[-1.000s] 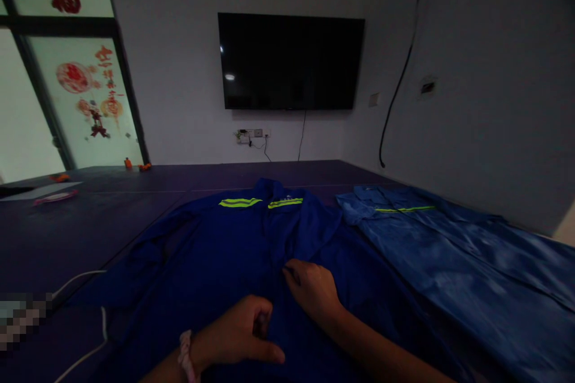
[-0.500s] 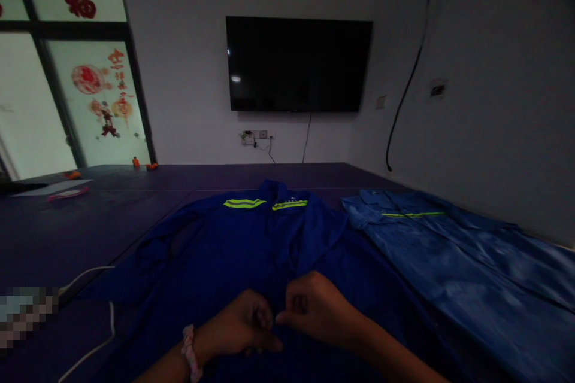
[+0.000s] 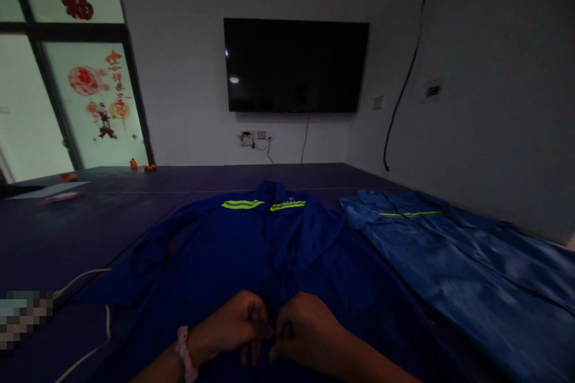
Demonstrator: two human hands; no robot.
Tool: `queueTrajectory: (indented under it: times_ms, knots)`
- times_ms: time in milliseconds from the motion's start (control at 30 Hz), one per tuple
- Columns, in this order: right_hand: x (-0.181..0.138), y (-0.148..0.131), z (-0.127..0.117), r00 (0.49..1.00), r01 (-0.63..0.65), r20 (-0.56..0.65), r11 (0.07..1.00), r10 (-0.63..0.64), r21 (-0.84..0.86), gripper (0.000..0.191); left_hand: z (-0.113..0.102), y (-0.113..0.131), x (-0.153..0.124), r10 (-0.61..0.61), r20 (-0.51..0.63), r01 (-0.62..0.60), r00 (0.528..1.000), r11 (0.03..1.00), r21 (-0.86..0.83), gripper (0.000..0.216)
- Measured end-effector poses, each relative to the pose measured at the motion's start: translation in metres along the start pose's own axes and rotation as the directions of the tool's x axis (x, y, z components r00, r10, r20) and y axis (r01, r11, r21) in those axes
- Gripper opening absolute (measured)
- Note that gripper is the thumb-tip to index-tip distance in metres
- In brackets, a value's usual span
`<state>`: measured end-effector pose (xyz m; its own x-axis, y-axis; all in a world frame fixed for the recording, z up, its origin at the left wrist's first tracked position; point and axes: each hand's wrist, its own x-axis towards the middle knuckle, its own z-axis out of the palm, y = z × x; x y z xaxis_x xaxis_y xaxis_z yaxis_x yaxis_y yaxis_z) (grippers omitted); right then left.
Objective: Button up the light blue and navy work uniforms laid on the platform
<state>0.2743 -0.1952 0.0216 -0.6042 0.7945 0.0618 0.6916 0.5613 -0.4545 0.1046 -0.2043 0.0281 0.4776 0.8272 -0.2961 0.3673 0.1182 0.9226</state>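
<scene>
A dark blue work jacket [image 3: 220, 257] with yellow-green reflective strips on its chest lies spread out before me, collar away from me. My left hand [image 3: 233, 323] is over the lower middle of the jacket, fingers curled and thumb pointing right. Close beside it my right hand [image 3: 309, 329] has its thumb and fingers bent together in a pinch near the front opening. The fingertips nearly meet. Whatever lies between them is too dark and small to make out. A light pink band [image 3: 185, 353] circles my left wrist.
A second, lighter blue garment [image 3: 431, 251] lies at the right. White cable [image 3: 83, 275] runs along the left, near a blurred-out patch [image 3: 24, 317]. Small orange objects [image 3: 150, 167] sit at the far left edge. A television [image 3: 296, 66] hangs on the wall.
My right hand has shifted slightly down and left, and the two hands are closer together. The left fingers have changed their bend a little. The garments lie as before.
</scene>
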Motion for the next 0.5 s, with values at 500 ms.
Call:
queueTrajectory:
  times_ms: [500]
  knots:
    - [-0.0016,-0.0033,0.0039,0.996,-0.011,0.087,0.958,-0.015,0.286,0.014,-0.0076,0.0004,-0.003,-0.131,0.066,0.122,0.989,0.985,0.123,0.017]
